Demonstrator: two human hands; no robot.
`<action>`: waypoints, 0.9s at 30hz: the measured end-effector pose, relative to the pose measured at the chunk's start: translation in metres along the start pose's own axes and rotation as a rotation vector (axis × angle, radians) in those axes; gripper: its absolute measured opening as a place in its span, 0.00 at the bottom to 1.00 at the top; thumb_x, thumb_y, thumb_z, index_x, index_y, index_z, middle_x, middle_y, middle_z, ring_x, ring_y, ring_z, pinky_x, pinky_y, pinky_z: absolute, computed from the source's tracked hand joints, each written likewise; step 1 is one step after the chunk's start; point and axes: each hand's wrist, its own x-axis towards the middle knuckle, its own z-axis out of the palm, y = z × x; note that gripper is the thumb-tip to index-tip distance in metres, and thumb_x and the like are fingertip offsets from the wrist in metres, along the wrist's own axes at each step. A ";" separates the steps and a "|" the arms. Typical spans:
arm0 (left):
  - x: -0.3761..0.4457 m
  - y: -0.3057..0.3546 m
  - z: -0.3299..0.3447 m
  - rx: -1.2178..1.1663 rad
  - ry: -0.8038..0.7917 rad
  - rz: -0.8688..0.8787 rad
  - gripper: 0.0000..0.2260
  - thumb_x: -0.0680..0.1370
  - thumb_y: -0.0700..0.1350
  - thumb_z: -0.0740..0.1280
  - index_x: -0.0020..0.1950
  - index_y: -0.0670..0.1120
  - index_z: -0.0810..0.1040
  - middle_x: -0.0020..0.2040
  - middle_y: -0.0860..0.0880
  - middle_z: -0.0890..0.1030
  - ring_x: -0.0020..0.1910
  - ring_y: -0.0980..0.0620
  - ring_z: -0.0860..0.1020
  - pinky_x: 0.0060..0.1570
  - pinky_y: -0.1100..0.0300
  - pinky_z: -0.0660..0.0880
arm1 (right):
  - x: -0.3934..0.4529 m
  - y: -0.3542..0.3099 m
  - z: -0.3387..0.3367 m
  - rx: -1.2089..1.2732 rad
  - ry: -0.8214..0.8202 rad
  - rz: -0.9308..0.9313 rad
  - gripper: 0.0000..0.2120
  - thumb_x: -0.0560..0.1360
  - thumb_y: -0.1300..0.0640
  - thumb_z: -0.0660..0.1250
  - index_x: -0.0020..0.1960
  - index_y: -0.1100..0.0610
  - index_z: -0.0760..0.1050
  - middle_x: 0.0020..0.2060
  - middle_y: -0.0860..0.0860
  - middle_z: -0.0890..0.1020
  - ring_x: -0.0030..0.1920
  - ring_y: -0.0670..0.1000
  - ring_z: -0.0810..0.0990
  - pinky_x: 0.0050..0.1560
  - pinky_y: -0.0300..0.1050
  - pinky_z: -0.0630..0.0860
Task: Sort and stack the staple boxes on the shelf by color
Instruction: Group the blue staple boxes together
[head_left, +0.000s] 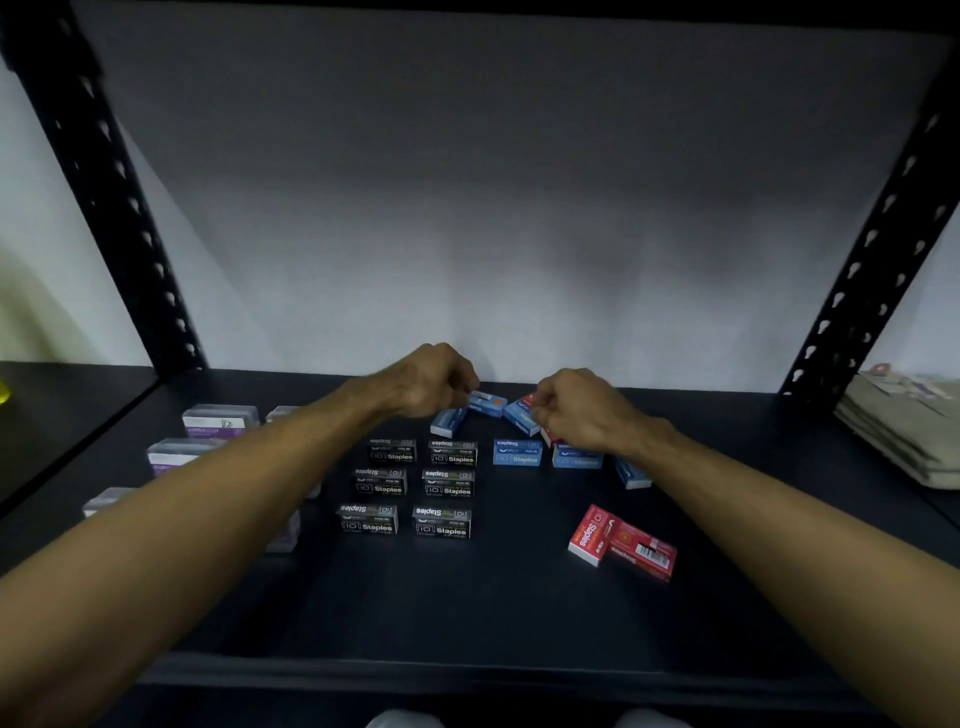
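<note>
Dark shelf (519, 613), hands — left (434, 382), right (576, 410) — pinching blue boxes (487, 404)

Head view: looks forward-down into shelf (493, 613), close.
</note>
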 end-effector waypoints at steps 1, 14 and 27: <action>0.004 0.000 0.003 0.012 -0.006 -0.002 0.12 0.78 0.42 0.69 0.61 0.45 0.80 0.56 0.48 0.81 0.53 0.52 0.79 0.57 0.57 0.76 | 0.004 -0.002 0.003 -0.003 0.004 0.016 0.13 0.79 0.53 0.65 0.60 0.58 0.80 0.54 0.54 0.83 0.50 0.52 0.81 0.52 0.49 0.79; 0.032 -0.004 0.028 0.101 -0.038 0.021 0.14 0.75 0.46 0.72 0.60 0.45 0.78 0.54 0.51 0.76 0.51 0.52 0.74 0.50 0.58 0.70 | 0.020 -0.011 0.020 0.005 -0.014 0.121 0.14 0.75 0.49 0.71 0.53 0.60 0.81 0.42 0.53 0.83 0.40 0.51 0.80 0.37 0.44 0.75; 0.004 -0.001 0.003 -0.145 -0.040 0.023 0.18 0.84 0.51 0.57 0.50 0.38 0.77 0.40 0.47 0.75 0.39 0.52 0.74 0.44 0.55 0.72 | 0.004 -0.006 -0.001 0.324 0.078 0.188 0.08 0.73 0.59 0.74 0.50 0.55 0.78 0.46 0.51 0.82 0.44 0.49 0.80 0.41 0.41 0.74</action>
